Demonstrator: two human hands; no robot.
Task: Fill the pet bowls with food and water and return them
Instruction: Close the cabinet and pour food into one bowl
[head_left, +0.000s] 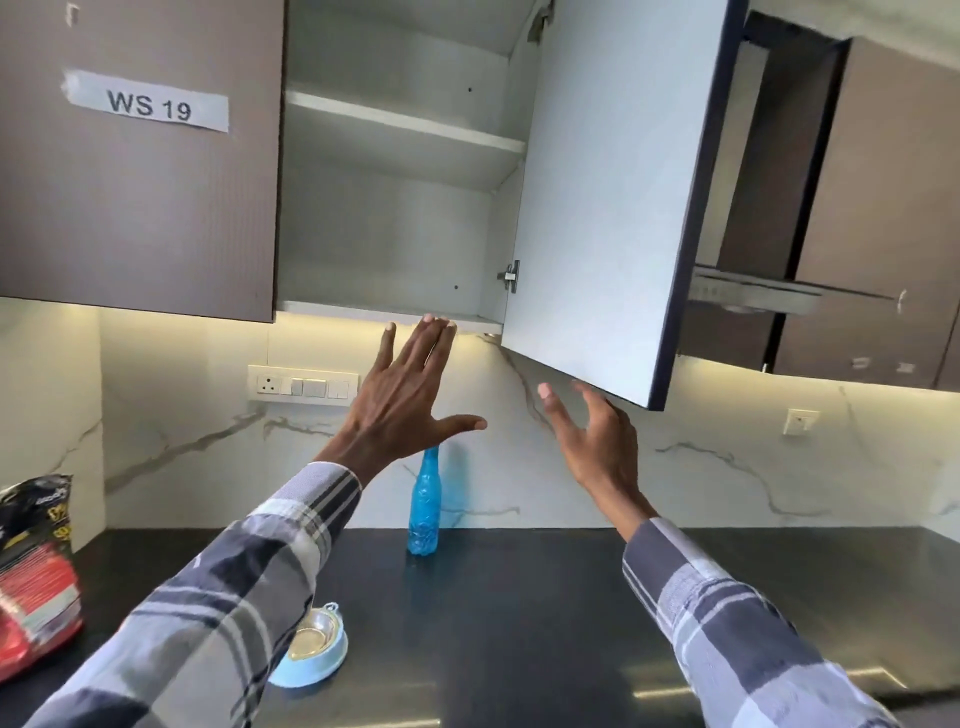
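Note:
A light blue pet bowl (318, 656) with a metal inner dish sits on the black counter (519, 597), partly hidden by my left sleeve. A blue water bottle (425, 504) stands upright against the marble wall. A red and black food bag (34, 566) rests at the counter's left edge. My left hand (410, 389) is raised with fingers spread, its fingertips at the bottom edge of the wall cabinet (395, 312). My right hand (597, 441) is lifted and open just below the swung-out cabinet door (613, 208). Neither hand holds anything.
The cabinet's two visible shelves (405, 124) show nothing on them. A closed door labelled WS 19 (150, 106) is to the left. A switch panel (304, 385) sits on the wall, and a range hood (753, 296) hangs behind the door on the right.

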